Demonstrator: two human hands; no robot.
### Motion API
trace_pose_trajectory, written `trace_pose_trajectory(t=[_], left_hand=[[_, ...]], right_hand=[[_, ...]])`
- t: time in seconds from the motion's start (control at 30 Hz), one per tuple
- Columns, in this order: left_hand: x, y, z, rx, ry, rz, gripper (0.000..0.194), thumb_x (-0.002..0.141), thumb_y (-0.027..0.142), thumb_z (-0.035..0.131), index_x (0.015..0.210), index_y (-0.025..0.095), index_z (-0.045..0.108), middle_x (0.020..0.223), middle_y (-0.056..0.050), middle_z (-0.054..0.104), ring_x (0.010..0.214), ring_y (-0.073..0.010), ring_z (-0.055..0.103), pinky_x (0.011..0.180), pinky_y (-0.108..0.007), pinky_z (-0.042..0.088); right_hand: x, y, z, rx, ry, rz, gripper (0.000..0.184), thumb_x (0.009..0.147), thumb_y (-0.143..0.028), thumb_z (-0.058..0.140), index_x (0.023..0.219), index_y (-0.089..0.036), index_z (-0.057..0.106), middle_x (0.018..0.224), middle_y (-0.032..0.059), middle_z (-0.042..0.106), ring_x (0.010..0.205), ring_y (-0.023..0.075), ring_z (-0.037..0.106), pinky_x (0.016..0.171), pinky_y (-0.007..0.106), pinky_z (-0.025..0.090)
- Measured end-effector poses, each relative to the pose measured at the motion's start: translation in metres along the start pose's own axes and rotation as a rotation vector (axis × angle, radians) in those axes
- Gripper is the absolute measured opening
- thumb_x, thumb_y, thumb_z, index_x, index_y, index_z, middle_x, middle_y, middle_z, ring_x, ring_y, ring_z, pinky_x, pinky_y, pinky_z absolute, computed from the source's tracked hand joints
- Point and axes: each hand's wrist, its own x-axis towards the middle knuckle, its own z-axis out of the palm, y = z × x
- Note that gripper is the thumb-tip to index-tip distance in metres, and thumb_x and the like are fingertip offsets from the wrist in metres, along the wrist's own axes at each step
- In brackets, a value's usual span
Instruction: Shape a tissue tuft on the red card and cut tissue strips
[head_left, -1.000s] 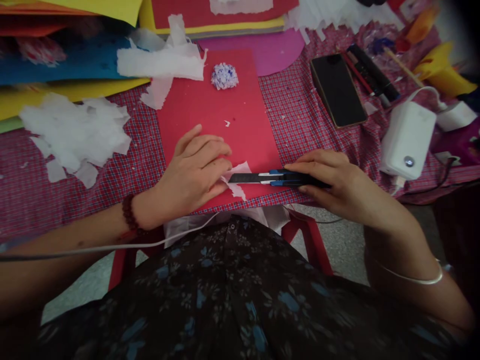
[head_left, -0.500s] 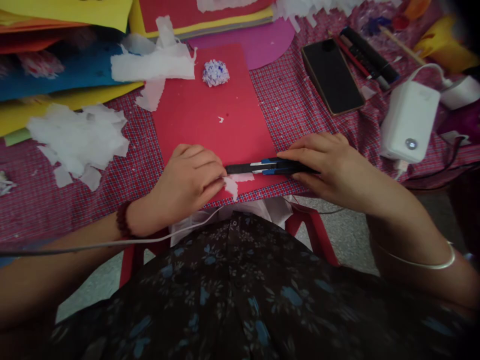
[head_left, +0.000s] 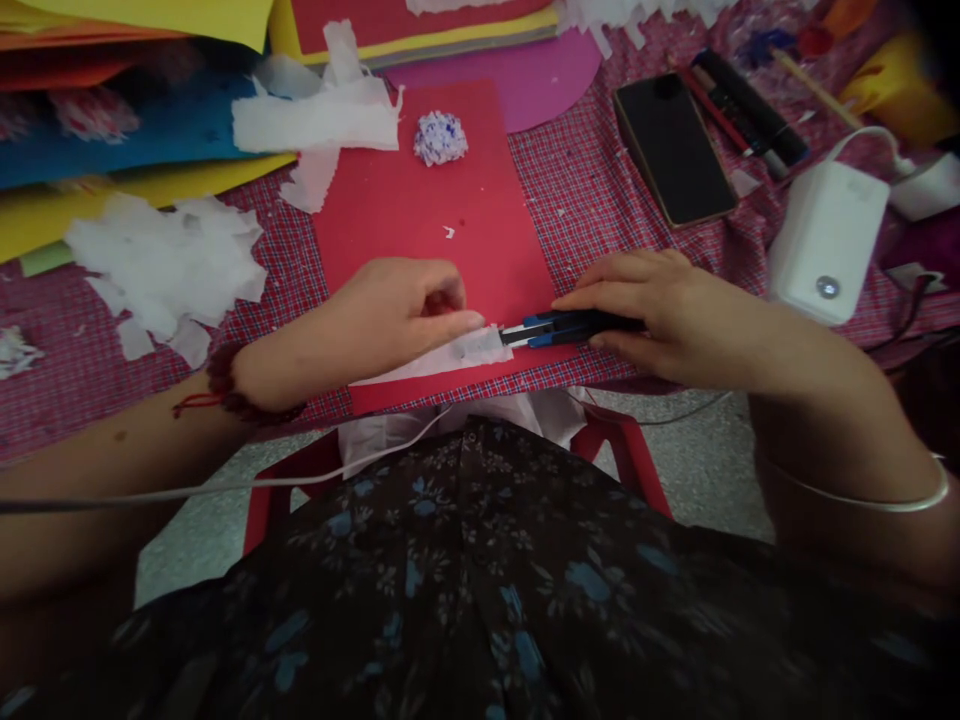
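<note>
My right hand (head_left: 652, 310) is closed around a black and blue stapler (head_left: 562, 328) with silver metal parts, fingers along its far side and thumb on the near side. The stapler's tip rests at the right end of a white paper strip (head_left: 420, 366). My left hand (head_left: 405, 305) has its fingers curled and its thumb against the strip's upper edge, close to the stapler's tip; the fingertips are partly hidden. The strip lies along the near edge of a red paper sheet (head_left: 435, 220). A crumpled white and blue paper ball (head_left: 440, 138) sits on the sheet's far part.
Torn white paper pieces (head_left: 165, 260) are heaped at left, near stacked coloured sheets (head_left: 135, 150). White strips (head_left: 322, 115) overlap the red sheet. At right are a phone (head_left: 675, 150), pens (head_left: 750, 110) and a white charger (head_left: 829, 240). A cable (head_left: 300, 481) crosses my left forearm.
My left hand has shifted from the stapler's far left end up onto the strip, with its fingers now curled. More of the white strip shows, and less of the stapler's black front.
</note>
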Motion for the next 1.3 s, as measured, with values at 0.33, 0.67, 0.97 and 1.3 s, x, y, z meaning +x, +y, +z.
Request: trace_pose_trajectory(t=[0.33, 0.67, 0.97, 1.3], left_hand=[[-0.011, -0.037, 0.018, 0.254, 0.079, 0.254, 0.039, 0.102, 0.045, 0.036, 0.116, 0.023, 0.064, 0.121, -0.01, 0.064, 0.113, -0.0281, 0.057, 0.1, -0.047, 0.041], [-0.01, -0.039, 0.027, 0.331, 0.055, 0.204, 0.05, 0.101, 0.044, 0.042, 0.146, 0.023, 0.044, 0.156, -0.012, 0.04, 0.144, -0.0322, 0.034, 0.12, -0.055, 0.02], [-0.005, -0.039, 0.01, 0.173, -0.048, 0.243, 0.058, 0.101, 0.059, 0.028, 0.143, 0.024, 0.049, 0.153, -0.012, 0.044, 0.141, -0.0316, 0.038, 0.117, -0.056, 0.024], [0.012, -0.03, 0.022, 0.356, -0.062, 0.392, 0.058, 0.099, 0.058, 0.04, 0.145, 0.024, 0.047, 0.157, -0.011, 0.04, 0.144, -0.035, 0.034, 0.119, -0.059, 0.018]], right_hand=[[-0.002, -0.008, 0.01, 0.064, 0.02, -0.002, 0.041, 0.09, -0.021, 0.052, 0.128, -0.031, 0.063, 0.112, 0.0073, 0.068, 0.1, 0.0285, 0.062, 0.089, 0.048, 0.048], [-0.013, -0.024, 0.023, 0.061, 0.04, 0.047, 0.044, 0.09, -0.023, 0.055, 0.132, -0.036, 0.059, 0.117, 0.0069, 0.067, 0.106, 0.03, 0.063, 0.089, 0.05, 0.049], [-0.03, -0.023, 0.024, 0.083, 0.063, 0.073, 0.046, 0.09, -0.022, 0.056, 0.133, -0.039, 0.057, 0.117, 0.0059, 0.066, 0.104, 0.0286, 0.063, 0.089, 0.049, 0.051], [-0.028, -0.029, 0.024, 0.107, 0.077, 0.09, 0.044, 0.091, -0.025, 0.056, 0.133, -0.038, 0.059, 0.117, 0.0058, 0.067, 0.105, 0.029, 0.064, 0.088, 0.05, 0.052]])
